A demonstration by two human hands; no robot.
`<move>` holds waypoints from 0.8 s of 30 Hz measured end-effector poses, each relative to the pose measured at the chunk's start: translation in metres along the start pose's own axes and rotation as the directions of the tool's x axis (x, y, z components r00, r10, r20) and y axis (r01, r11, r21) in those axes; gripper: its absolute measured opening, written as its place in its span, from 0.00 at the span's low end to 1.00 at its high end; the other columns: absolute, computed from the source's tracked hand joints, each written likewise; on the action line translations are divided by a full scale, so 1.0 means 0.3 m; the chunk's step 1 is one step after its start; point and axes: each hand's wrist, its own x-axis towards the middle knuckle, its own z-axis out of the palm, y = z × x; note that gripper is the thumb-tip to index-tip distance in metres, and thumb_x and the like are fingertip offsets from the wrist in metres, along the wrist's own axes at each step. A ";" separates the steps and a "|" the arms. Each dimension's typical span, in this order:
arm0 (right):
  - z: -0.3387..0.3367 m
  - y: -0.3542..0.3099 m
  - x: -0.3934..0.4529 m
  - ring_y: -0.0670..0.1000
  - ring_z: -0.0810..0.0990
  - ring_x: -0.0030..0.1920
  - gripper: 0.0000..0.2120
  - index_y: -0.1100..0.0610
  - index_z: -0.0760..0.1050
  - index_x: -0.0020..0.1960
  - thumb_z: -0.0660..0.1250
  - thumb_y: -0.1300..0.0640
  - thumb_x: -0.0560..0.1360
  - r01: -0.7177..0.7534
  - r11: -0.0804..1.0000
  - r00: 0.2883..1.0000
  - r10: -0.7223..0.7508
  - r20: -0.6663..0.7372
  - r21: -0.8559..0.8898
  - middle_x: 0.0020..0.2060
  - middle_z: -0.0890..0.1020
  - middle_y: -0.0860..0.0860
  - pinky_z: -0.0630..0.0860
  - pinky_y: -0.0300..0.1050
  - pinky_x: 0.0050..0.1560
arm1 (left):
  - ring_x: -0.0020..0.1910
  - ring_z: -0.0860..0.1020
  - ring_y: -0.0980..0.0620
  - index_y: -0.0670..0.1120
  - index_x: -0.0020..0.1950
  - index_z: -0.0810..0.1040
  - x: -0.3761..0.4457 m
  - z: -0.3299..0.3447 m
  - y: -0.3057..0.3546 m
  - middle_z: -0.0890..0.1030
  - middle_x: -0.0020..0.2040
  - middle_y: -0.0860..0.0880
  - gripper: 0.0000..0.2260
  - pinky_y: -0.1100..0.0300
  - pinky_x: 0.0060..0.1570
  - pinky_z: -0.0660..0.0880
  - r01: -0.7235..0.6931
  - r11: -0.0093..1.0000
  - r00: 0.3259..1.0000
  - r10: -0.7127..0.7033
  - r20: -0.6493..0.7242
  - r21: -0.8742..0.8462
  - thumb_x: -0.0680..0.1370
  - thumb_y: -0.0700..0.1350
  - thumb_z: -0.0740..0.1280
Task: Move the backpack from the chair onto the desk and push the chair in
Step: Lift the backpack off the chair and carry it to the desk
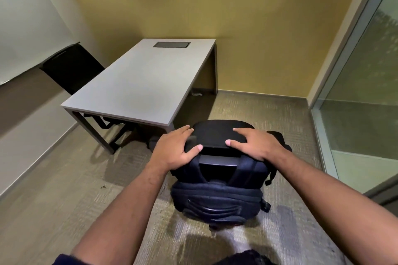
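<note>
A dark navy backpack (217,196) sits upright on the chair in front of me, its top handle facing up. Behind it rises the chair's black curved backrest (217,133); the seat and legs are hidden under the bag. My left hand (174,150) lies over the backrest's left end, thumb on the near side. On the right end my right hand (256,143) rests the same way, fingers spread on top. The grey desk (140,84) stands just beyond the chair, to the left, with its near right corner close to my left hand.
A second black chair (73,69) stands at the desk's far left side. A dark power box (171,44) is set into the desktop's far end. A glass wall (366,92) runs along the right. Carpet floor (64,200) spreads to my left.
</note>
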 end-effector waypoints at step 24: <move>-0.031 0.072 -0.017 0.56 0.78 0.44 0.25 0.49 0.74 0.50 0.71 0.31 0.65 -0.500 0.848 0.838 0.525 -0.147 0.177 0.39 0.79 0.49 0.65 0.51 0.51 | 0.51 0.80 0.50 0.53 0.58 0.77 0.046 -0.010 0.075 0.82 0.54 0.53 0.32 0.50 0.48 0.77 -0.216 0.974 0.961 0.200 0.190 0.065 0.76 0.73 0.46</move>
